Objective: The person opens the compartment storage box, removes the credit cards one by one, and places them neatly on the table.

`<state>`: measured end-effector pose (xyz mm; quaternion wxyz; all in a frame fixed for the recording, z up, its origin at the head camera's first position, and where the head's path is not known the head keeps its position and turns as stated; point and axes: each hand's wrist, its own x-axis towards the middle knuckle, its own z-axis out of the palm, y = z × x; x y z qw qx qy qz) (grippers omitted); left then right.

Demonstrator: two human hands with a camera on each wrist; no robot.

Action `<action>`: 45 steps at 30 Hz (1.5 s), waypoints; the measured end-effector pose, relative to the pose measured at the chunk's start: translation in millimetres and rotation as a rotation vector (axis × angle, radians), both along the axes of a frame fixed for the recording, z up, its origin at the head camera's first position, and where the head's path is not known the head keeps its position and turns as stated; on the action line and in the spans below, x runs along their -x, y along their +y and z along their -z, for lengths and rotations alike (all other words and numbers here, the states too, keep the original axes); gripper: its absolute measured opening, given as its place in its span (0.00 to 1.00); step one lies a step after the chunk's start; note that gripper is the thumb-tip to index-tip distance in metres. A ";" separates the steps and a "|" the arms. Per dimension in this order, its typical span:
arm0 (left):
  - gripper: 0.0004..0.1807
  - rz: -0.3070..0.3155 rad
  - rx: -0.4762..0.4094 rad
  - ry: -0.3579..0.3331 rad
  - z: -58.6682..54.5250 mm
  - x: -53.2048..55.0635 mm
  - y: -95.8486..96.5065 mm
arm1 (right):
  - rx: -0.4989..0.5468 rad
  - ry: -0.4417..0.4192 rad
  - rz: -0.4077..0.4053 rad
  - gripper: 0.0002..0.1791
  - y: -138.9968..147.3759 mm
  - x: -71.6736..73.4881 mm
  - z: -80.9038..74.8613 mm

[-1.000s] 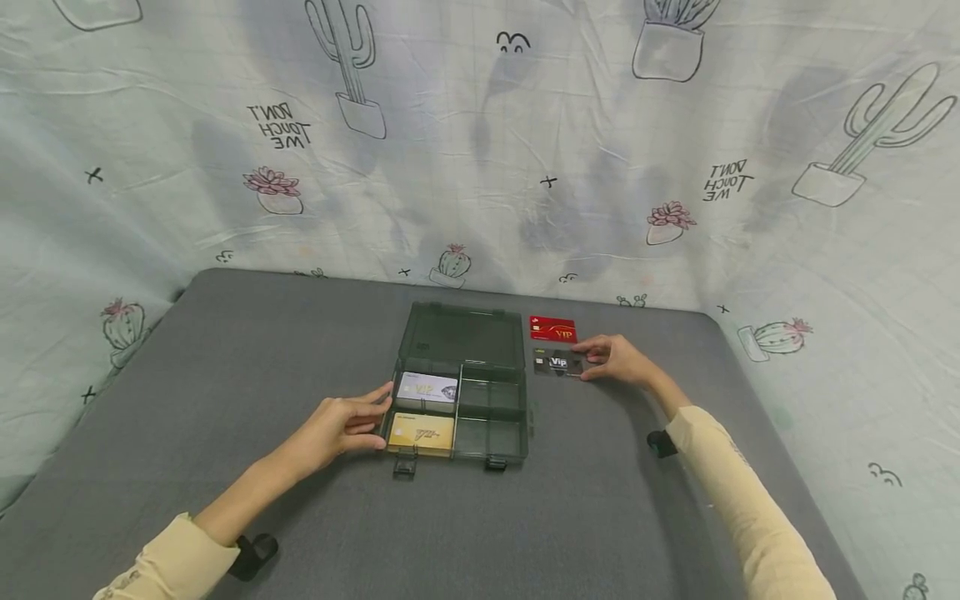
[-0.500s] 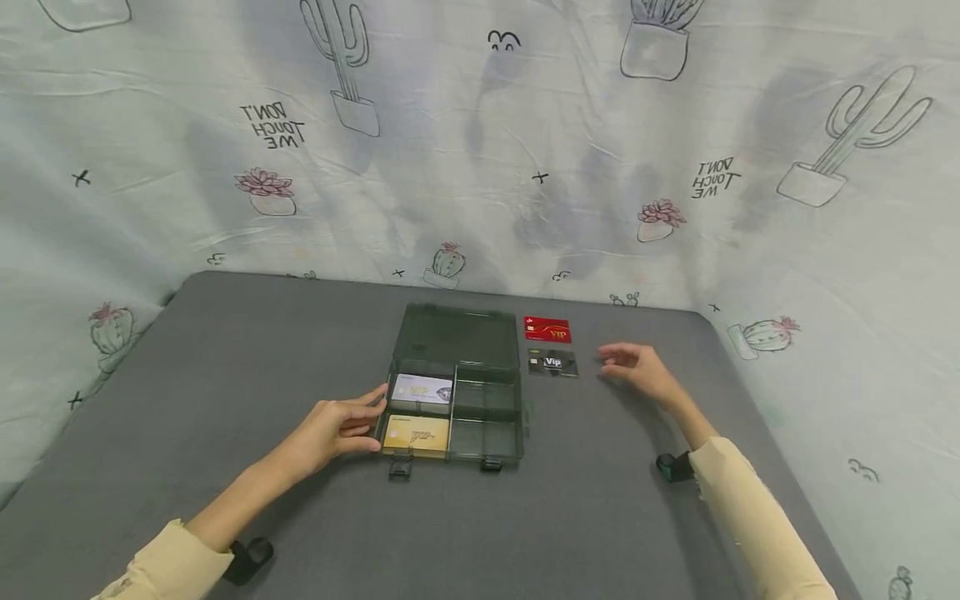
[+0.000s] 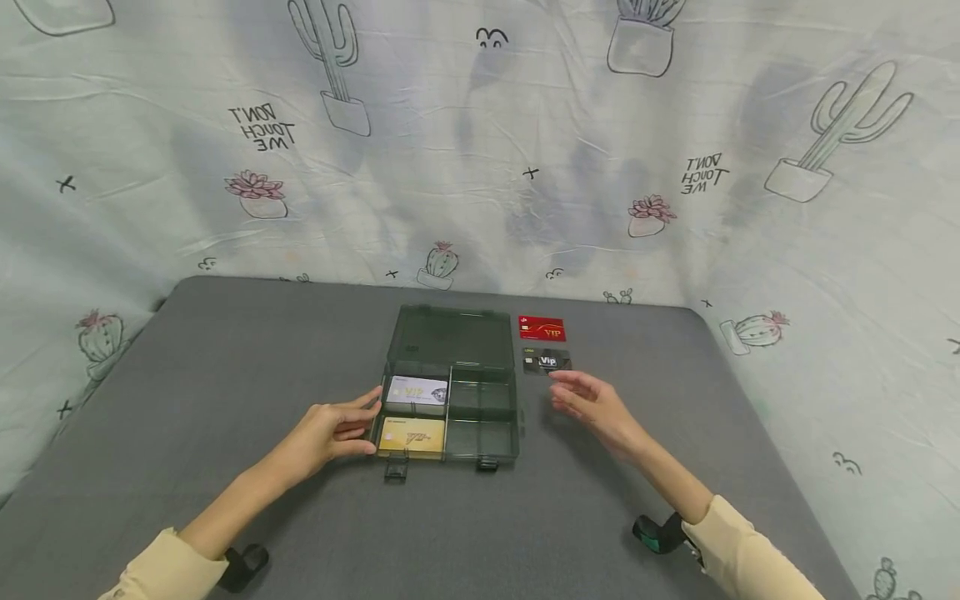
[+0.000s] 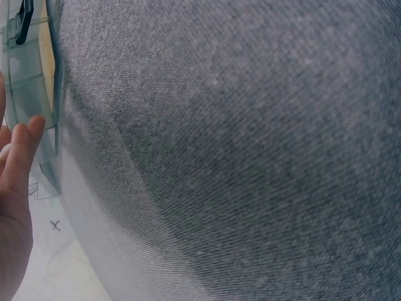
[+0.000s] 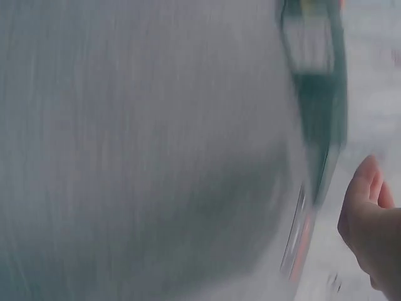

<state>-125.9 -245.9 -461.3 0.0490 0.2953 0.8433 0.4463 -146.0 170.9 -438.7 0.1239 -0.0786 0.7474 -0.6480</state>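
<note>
A translucent dark green plastic box with compartments lies with its lid laid back behind it. In its left column are a white VIP card at the back and a gold card in front; the right compartments hold nothing. My left hand touches the box's left side with its fingertips, which in the left wrist view reach the box wall. My right hand hovers empty over the table, just in front of a black Vip card. Behind that lies a red VIP card.
The grey cloth-covered table meets a cactus-print curtain at the back and sides. Two latches stick out from the box's front edge. Black straps sit around both wrists.
My right hand let go of the black card, drew back to the right, then swung left and nearer to me. The left hand stays at the box; the view has shifted slightly.
</note>
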 end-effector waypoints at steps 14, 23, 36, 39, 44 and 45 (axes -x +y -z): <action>0.32 -0.002 0.004 0.005 1.8 0.5 0.8 | -0.014 0.054 -0.235 0.21 -78.3 -17.6 -0.3; 0.33 0.015 -0.003 -0.031 0.5 2.3 4.4 | -0.099 0.062 -0.318 0.18 -103.3 -11.6 6.4; 0.33 0.006 0.011 -0.009 -3.0 1.8 4.0 | -0.300 0.124 -0.317 0.17 -125.9 -18.3 -0.5; 0.33 0.005 0.005 -0.018 -3.7 1.8 4.2 | -0.312 0.125 -0.288 0.16 -131.5 -17.8 0.0; 0.33 -0.005 -0.001 -0.026 -6.1 1.4 4.3 | -0.421 0.200 -0.284 0.13 -141.0 -15.1 -0.6; 0.33 -0.007 -0.001 -0.026 -6.6 1.2 4.2 | -0.453 0.224 -0.291 0.13 -142.9 -14.4 -0.4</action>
